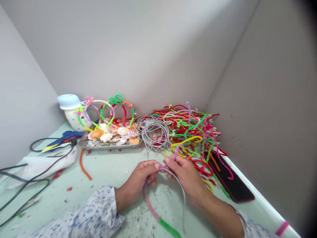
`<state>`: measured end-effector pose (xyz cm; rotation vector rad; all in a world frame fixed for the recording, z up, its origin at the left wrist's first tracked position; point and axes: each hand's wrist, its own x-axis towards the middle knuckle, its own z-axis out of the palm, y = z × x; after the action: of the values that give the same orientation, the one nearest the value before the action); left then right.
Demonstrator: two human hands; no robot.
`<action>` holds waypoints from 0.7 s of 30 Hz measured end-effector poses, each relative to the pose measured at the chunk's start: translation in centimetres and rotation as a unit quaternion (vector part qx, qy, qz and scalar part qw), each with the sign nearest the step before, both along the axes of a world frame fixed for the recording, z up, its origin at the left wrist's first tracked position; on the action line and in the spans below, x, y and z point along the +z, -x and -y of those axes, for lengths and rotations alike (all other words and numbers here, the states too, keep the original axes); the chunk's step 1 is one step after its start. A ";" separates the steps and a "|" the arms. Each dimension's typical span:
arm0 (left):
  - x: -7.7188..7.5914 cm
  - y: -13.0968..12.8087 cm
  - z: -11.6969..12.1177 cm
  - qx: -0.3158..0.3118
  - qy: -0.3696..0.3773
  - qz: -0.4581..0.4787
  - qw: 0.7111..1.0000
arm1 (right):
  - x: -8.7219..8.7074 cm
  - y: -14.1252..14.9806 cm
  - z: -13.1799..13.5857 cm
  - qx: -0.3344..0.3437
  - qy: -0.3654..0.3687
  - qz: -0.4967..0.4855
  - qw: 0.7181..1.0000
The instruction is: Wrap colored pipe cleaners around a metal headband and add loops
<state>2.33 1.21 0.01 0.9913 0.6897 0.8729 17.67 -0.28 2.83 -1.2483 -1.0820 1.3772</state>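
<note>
My left hand [145, 173] pinches a thin headband [151, 208] partly wrapped in pipe cleaner, with purple, pink and green sections hanging below the fingers. From the pinch, the bare grey end of the band [182, 191] curves down to the right. My right hand [184, 173] is closed on a purple pipe cleaner [176, 152], where it meets the band beside my left fingertips. Just beyond the hands lie a bundle of bare grey headbands [156, 134] and a heap of coloured pipe cleaners [193, 122].
A metal tray [111, 147] of shells has several wrapped headbands [117, 104] standing in it. Behind it is a white container with a blue lid [69, 100]. At left lie a blue glue gun [65, 137], black cable and white plastic [47, 165]; at right, a dark phone [232, 181].
</note>
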 end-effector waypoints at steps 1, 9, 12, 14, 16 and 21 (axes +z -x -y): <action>0.0 0.0 0.0 0.001 0.000 -0.001 1.000 | 0.0 0.0 0.0 0.005 -0.001 -0.002 1.000; 0.1 -0.1 -0.2 0.027 0.007 0.011 1.000 | -0.4 -0.2 0.1 0.049 0.028 0.036 0.998; 0.0 0.0 -0.2 0.015 0.008 0.007 1.000 | -0.5 -0.2 0.1 0.045 0.029 0.042 0.998; -0.1 0.0 -0.2 0.008 0.007 0.004 1.000 | -0.5 -0.2 0.1 0.042 0.026 0.041 0.998; -0.2 0.0 -0.2 0.004 0.007 0.000 1.000 | -0.5 -0.1 0.0 0.036 0.021 0.037 0.998; -0.2 0.1 -0.2 0.000 0.011 -0.005 1.000 | -0.6 0.0 0.0 0.020 0.001 0.044 0.999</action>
<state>2.26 1.41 -0.21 0.9771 0.7067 0.8598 17.66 -0.32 2.24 -1.3054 -1.1723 1.3645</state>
